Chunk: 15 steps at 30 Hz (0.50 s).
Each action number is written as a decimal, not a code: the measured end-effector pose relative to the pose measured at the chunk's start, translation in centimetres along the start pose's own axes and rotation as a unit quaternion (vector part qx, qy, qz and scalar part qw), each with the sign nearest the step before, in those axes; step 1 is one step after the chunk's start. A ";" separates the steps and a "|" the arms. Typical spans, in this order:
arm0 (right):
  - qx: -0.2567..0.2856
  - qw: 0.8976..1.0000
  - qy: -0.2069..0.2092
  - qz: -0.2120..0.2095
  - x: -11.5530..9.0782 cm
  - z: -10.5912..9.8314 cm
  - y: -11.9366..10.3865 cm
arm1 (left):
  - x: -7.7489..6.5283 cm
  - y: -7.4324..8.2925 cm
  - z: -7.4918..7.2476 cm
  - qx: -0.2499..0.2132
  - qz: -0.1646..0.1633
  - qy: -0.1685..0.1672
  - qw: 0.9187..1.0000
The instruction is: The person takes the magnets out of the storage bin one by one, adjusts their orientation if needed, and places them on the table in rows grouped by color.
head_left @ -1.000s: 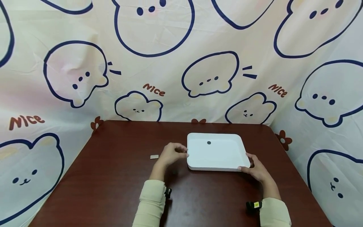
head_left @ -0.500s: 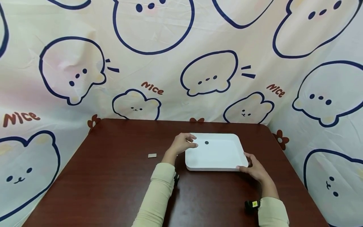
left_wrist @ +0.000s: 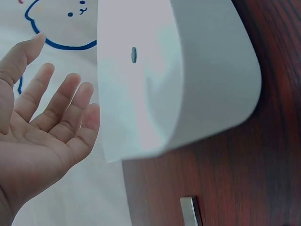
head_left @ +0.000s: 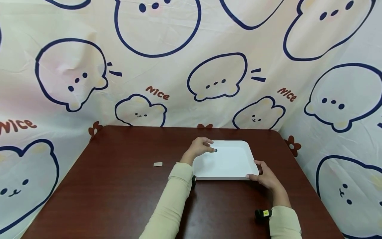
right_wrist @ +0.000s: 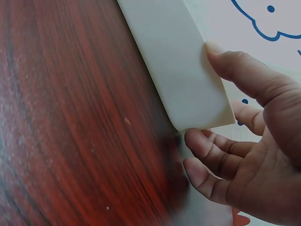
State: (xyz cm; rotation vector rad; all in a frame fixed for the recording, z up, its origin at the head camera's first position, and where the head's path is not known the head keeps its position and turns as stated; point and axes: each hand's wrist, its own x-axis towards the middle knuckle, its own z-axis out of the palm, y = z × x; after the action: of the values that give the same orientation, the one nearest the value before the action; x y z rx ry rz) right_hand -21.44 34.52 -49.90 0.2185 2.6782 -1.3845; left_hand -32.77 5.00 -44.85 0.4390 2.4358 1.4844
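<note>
A shallow white tray (head_left: pixel 229 162) with rounded corners lies on the brown table. On its inside sits a small dark round disc (left_wrist: pixel 134 55). My left hand (head_left: pixel 200 149) is over the tray's left part, and in the head view its fingertips overlap the disc. In the left wrist view that hand (left_wrist: pixel 51 117) has spread, slightly bent fingers and an empty palm. My right hand (head_left: pixel 266 176) grips the tray's near right corner. In the right wrist view the thumb (right_wrist: pixel 244 73) lies on the rim, the other fingers around the corner's outer side.
A flat light grey rectangular piece (head_left: pixel 158 164) lies on the table (head_left: pixel 119 192) left of the tray. A second small piece (head_left: pixel 177 162) is mostly hidden behind the left forearm. A patterned cloth (head_left: pixel 176 39) hangs behind and at the sides of the table.
My left hand has moved from the tray's left edge rightward over its inside, to the disc. The right hand keeps its hold on the corner. The head view has shifted slightly.
</note>
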 end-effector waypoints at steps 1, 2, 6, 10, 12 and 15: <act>0.000 1.000 0.000 0.000 0.0 0.0 0.0 | 0.2 0.0 0.2 0.002 -0.004 -0.001 1.000; 0.001 1.000 0.000 0.001 0.0 0.0 0.0 | 0.5 0.0 0.3 0.004 -0.009 -0.003 1.000; 0.008 1.000 0.001 0.002 0.0 -0.1 -0.1 | 1.4 -0.1 0.7 0.003 -0.021 -0.003 1.000; 0.011 1.000 0.000 0.001 0.1 -0.1 0.1 | 2.3 -0.5 1.0 -0.018 -0.041 -0.006 0.999; 0.009 1.000 -0.003 -0.001 0.2 -0.1 0.3 | 2.6 -0.7 1.2 -0.028 -0.051 -0.007 0.998; 0.009 1.000 -0.005 -0.002 0.3 -0.2 0.5 | 3.2 -0.9 1.5 -0.041 -0.060 -0.009 0.997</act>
State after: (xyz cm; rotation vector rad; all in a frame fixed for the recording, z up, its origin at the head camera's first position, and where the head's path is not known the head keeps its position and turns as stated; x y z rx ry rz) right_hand -21.62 34.93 -50.23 0.2074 2.6607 -1.4061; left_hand -35.26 7.05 -46.55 0.2821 2.3347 1.5158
